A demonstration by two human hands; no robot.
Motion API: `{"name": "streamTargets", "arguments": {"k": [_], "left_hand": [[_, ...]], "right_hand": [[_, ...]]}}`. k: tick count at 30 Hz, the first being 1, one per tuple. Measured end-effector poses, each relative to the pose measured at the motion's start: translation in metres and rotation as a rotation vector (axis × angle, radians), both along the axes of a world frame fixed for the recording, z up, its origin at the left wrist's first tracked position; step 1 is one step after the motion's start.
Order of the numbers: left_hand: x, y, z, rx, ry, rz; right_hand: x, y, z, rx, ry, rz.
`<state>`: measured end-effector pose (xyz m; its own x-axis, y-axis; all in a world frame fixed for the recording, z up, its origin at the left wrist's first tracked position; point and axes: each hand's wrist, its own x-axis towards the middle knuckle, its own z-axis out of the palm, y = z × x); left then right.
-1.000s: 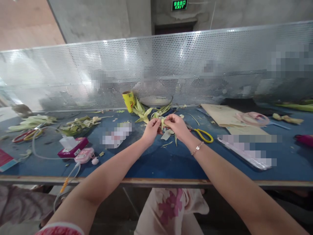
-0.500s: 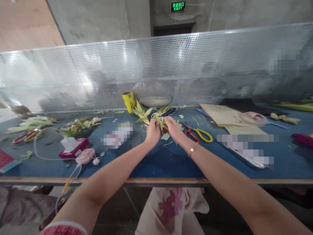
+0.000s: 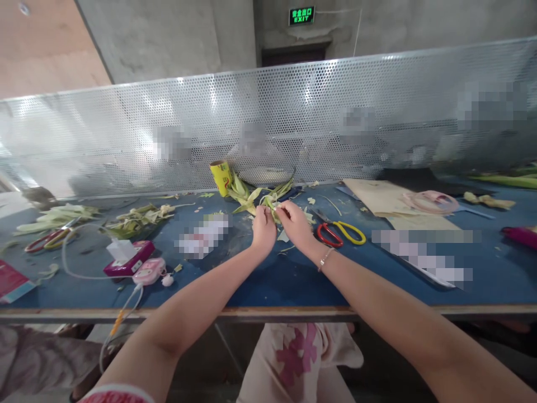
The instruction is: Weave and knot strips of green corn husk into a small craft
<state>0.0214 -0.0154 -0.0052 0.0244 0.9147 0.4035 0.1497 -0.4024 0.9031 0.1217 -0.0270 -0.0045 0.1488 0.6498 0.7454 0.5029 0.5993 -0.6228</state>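
My left hand (image 3: 264, 232) is closed on green strips of what looks like corn husk (image 3: 242, 197), its fingers curled around them. Close beside it, my right hand (image 3: 295, 226) pinches a pale husk strip between thumb and fingers. More leaves fan out behind both hands, and some scraps lie beneath them. Just right of my right hand lies a pair of scissors (image 3: 348, 232) with one red and one yellow handle. A yellow cylinder (image 3: 220, 180) stands tilted behind the leaves. My fingers partly hide what is gripped.
A perforated metal screen (image 3: 201, 129) runs along the back of the blue table (image 3: 293, 285). Husk piles (image 3: 138, 217), a second pair of scissors (image 3: 54, 238), a magenta box (image 3: 128, 260) and a pink case with a cable (image 3: 150, 272) are left. Brown paper (image 3: 373, 196) lies right.
My right hand has shifted slightly left and its fingers have moved into a pinch nearer my left hand. The red scissor handle shows more fully. The view has tilted slightly.
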Motion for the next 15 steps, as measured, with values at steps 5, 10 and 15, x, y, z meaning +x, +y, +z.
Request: {"name": "streamTargets", "arguments": {"k": [5,10,15], "left_hand": [[-0.003,-0.002,0.003,0.08,0.015,0.041],[-0.006,-0.009,0.012,0.138,0.04,0.025],[-0.007,-0.014,0.016,0.143,0.128,0.009]], "right_hand": [[-0.002,-0.008,0.003,-0.012,0.07,-0.007],[0.003,-0.009,0.005,-0.089,0.234,0.017],[0.008,-0.005,0.005,-0.238,0.394,0.109]]}}
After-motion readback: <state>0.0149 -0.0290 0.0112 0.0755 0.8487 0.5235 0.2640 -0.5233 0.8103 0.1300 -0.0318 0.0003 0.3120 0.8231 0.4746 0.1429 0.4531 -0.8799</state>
